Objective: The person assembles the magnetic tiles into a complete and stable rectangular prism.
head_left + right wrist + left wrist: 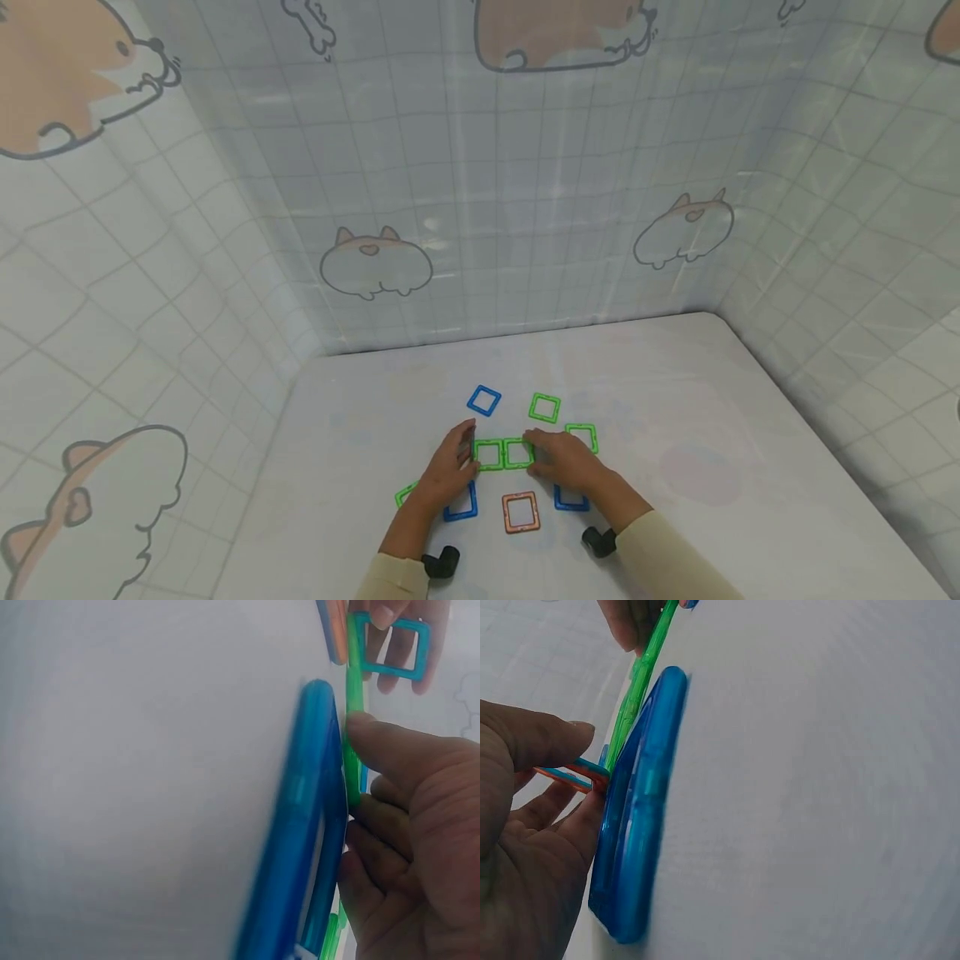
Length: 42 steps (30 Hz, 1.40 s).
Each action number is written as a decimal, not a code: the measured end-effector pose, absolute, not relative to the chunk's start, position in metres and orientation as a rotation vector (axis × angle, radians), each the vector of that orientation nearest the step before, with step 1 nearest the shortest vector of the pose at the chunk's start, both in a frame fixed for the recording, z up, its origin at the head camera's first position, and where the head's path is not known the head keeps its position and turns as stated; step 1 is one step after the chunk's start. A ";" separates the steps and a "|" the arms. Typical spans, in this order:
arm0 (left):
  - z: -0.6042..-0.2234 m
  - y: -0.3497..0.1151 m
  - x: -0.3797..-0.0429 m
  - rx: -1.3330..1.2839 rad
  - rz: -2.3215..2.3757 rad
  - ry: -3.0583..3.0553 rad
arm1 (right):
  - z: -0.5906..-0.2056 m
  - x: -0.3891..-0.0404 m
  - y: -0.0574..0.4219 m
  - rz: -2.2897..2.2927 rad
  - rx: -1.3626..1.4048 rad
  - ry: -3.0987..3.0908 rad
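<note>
My left hand (448,467) holds a blue square magnetic tile (424,651) upright between thumb and fingers; its edges look blue and reddish in the left wrist view. That tile stands at the left edge of two green square magnetic tiles (489,468) lying side by side. At their right end, my right hand (566,458) grips the outer green tile (517,467), thumb at the near corner and a finger at the far one. A flat blue tile (473,502) lies partly under my left hand, another blue tile (572,506) below my right hand.
An orange square tile (521,529) lies in front of the green pair. Beyond them lie a blue tile (490,390) and a green tile (545,396). Another green tile (595,438) is partly behind my right hand, one more green tile (402,493) beside my left forearm.
</note>
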<state>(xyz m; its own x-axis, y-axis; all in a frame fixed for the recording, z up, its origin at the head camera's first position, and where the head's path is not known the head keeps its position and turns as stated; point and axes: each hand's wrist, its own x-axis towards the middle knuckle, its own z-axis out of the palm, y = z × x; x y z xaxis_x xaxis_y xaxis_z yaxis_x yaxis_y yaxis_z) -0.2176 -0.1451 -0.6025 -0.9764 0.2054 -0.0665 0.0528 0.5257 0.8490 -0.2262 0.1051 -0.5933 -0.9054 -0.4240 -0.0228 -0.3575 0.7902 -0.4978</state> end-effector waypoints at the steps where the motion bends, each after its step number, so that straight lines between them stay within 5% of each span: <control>1: -0.602 -0.145 -0.218 0.209 1.437 2.603 | -0.594 -0.227 0.104 -0.748 -0.621 2.845; 42: -0.598 -0.146 -0.225 0.239 1.378 2.570 | -0.594 -0.243 0.067 -0.640 -0.743 2.839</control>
